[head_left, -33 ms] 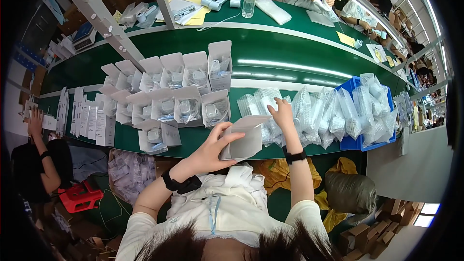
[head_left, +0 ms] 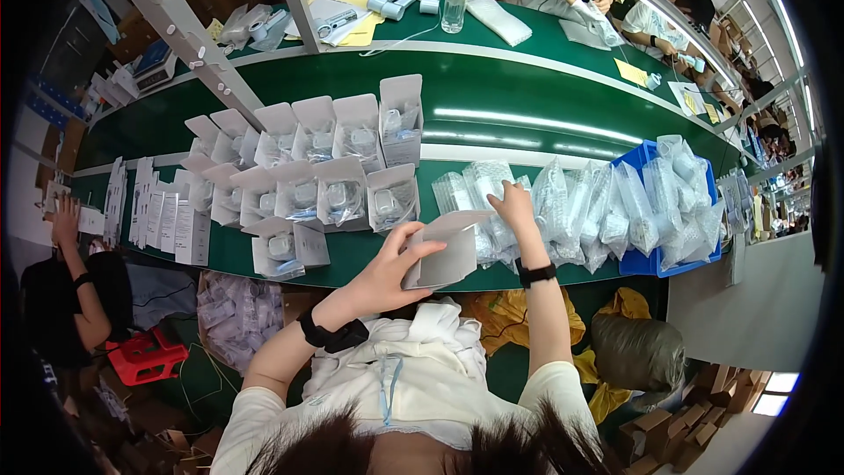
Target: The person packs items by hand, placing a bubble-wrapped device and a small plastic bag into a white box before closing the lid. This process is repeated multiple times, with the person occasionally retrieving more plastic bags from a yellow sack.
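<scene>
My left hand [head_left: 387,266] is wrapped round a white cardboard box [head_left: 440,266], tilted, its flap raised toward the right. Close beside that flap, the fingers of my right hand [head_left: 517,211] draw together on a bubble-wrap pouch [head_left: 488,178] among those lying on the bench. What the pouch contains is unclear through the wrap. To the left stand several open white boxes [head_left: 341,193] in rows, with clear-bagged parts inside. Another open box [head_left: 286,246] stands nearer me, in front of those rows.
Bubble-wrapped pouches fill a blue bin [head_left: 710,251] on the right. Flat white cartons [head_left: 189,233] line the bench's left part. A bottle [head_left: 454,2] stands on the far green bench [head_left: 545,44]. A metal post [head_left: 189,35] rises at left. Other people work left and far right.
The fingers of my right hand have come closer together at the pouch. My left hand and its box have barely moved.
</scene>
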`<state>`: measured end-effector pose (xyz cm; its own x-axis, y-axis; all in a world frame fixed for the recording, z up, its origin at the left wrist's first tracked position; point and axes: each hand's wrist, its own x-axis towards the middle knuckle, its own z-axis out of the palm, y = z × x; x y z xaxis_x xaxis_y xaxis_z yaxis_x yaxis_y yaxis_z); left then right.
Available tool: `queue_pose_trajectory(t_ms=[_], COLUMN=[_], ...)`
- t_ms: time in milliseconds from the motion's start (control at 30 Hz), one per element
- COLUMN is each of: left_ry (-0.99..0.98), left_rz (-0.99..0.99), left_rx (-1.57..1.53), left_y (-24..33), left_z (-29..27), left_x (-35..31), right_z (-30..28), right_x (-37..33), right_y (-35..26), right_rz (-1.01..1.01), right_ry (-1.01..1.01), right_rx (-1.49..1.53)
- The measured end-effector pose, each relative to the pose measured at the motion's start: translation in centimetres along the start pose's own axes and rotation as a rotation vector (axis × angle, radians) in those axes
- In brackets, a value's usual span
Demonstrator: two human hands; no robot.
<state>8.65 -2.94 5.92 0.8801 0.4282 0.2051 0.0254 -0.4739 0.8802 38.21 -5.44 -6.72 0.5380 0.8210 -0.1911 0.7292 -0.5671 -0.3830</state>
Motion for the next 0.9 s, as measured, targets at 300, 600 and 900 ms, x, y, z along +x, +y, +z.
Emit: queue_pose_trajectory(t_ms=[300, 600, 900], left_ry=[-0.022, 0.122, 0.283], left_rz=[-0.067, 0.103, 0.140], left_rx=[0.185, 0.220, 0.161], left_y=[-4.3, -7.4, -8.5], left_z=[3.1, 4.8, 6.8], left_x=[0.9, 0.6, 0.4], right_z=[4.5, -8.6, -1.6], right_x=[3.4, -6.3, -12.2], right_y=[-1.7, -3.2, -9.7], right_rz=[-0.018, -0.065, 0.009], right_ry=[0.006, 0.651, 0.897], right_rx=[-0.144, 1.055, 1.615])
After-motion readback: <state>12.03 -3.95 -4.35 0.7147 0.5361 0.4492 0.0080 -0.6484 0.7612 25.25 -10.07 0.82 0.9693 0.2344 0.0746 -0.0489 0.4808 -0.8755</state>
